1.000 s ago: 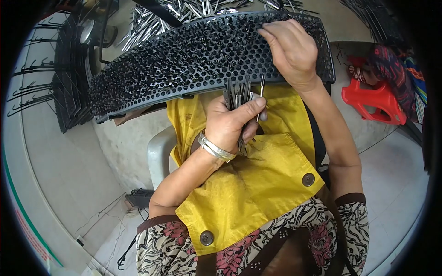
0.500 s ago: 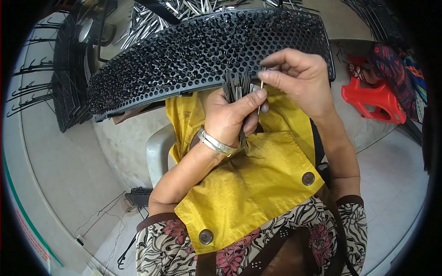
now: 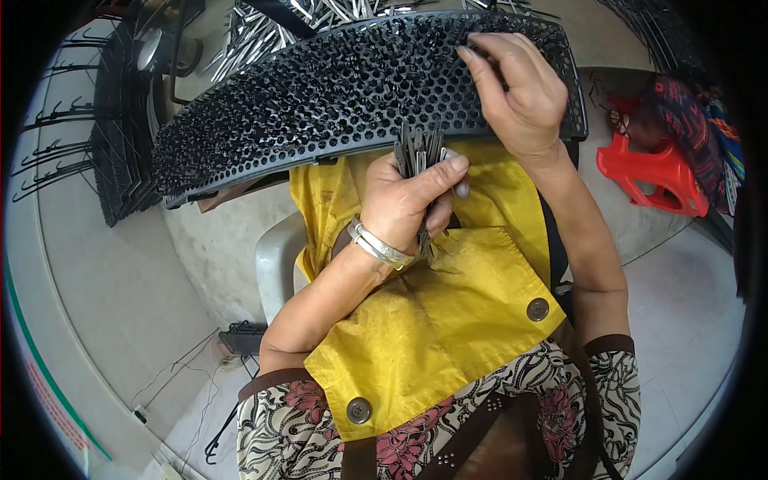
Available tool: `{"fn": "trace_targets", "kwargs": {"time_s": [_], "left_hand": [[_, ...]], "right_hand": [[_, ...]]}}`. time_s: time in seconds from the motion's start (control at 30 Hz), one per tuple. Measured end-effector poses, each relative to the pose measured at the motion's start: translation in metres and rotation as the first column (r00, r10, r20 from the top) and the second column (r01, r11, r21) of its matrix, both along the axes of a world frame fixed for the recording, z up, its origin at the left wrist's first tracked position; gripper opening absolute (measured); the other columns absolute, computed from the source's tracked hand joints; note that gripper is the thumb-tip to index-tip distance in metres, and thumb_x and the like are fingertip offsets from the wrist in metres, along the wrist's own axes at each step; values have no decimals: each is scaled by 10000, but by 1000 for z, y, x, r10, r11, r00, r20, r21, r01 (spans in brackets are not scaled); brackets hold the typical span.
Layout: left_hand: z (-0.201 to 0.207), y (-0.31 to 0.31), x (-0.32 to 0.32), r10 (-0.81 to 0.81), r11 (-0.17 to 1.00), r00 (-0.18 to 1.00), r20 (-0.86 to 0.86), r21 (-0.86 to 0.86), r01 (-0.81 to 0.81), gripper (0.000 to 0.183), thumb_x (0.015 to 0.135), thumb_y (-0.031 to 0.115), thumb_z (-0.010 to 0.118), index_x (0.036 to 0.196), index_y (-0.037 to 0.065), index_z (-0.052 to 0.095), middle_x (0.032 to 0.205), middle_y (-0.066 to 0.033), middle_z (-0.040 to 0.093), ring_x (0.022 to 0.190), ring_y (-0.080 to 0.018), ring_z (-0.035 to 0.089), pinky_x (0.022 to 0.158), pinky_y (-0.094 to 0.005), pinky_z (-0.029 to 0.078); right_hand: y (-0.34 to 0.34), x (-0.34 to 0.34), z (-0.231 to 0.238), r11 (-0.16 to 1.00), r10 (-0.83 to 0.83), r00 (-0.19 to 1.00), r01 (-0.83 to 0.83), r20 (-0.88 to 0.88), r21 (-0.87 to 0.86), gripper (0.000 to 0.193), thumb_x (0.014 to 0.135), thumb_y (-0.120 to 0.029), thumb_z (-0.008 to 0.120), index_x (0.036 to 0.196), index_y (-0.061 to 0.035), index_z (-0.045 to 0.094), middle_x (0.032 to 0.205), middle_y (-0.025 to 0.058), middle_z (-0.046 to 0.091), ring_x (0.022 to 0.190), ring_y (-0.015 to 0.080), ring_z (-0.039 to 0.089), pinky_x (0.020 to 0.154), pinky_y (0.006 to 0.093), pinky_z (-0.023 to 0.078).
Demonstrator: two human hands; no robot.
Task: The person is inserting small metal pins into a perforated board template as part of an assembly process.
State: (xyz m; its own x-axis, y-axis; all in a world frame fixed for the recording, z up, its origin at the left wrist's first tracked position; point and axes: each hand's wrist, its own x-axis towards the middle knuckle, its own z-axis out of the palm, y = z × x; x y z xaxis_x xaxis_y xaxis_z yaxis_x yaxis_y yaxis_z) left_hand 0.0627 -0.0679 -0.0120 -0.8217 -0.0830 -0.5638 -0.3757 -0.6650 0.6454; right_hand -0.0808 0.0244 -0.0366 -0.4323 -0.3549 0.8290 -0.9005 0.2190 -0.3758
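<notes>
Soft, fairly even light — bright glints on the loose metal strips (image 3: 260,44) beyond the black perforated tray (image 3: 460,100); fisheye distortion bows the wall (image 3: 104,296) to its left.

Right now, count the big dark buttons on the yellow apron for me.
2: the right button sits near the right end of the yellow apron, the left button near its lower left end. Folds may hide others.

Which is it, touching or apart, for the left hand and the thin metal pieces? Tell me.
Touching. The head view shows the left hand closed around the thin metal pieces, their ends sticking out past its grip.
</notes>
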Motion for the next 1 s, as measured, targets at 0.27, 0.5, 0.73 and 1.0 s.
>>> {"fn": "trace_targets", "kwargs": {"time_s": [0.27,0.5,0.73,1.0], "left_hand": [[-1,-3,0,-12,1000,1000,-11,26,12,117,794,119,613,779,17,559,623,-50,559,349,-76,380,320,-208,279],[0,-3,3,-74,997,994,-85,1,75,116,796,122,614,781,20,561,624,-55,561,360,-72,401,320,-191,278],[2,-2,3,-69,997,995,-70,31,72,137,811,141,598,824,7,573,634,-62,562,364,-75,407,321,-192,284],[-8,-3,6,-63,997,997,-41,31,64,167,826,165,583,835,-1,561,630,-58,545,357,-74,385,320,-200,276]], "right_hand": [[4,14,0,975,38,999,-40,13,220,134,686,18,635,814,25,595,730,99,587,624,200,569,558,265,452],[21,39,32,871,281,208,-465,937,-158,78,755,-20,624,811,32,608,658,29,590,590,49,534,526,175,425],[34,28,27,903,295,109,-357,949,-240,60,776,-26,598,810,22,611,663,40,595,561,62,531,509,180,420],[19,21,23,995,37,589,49,807,-82,66,781,-22,606,832,19,604,708,23,599,594,46,530,528,161,411]]}}
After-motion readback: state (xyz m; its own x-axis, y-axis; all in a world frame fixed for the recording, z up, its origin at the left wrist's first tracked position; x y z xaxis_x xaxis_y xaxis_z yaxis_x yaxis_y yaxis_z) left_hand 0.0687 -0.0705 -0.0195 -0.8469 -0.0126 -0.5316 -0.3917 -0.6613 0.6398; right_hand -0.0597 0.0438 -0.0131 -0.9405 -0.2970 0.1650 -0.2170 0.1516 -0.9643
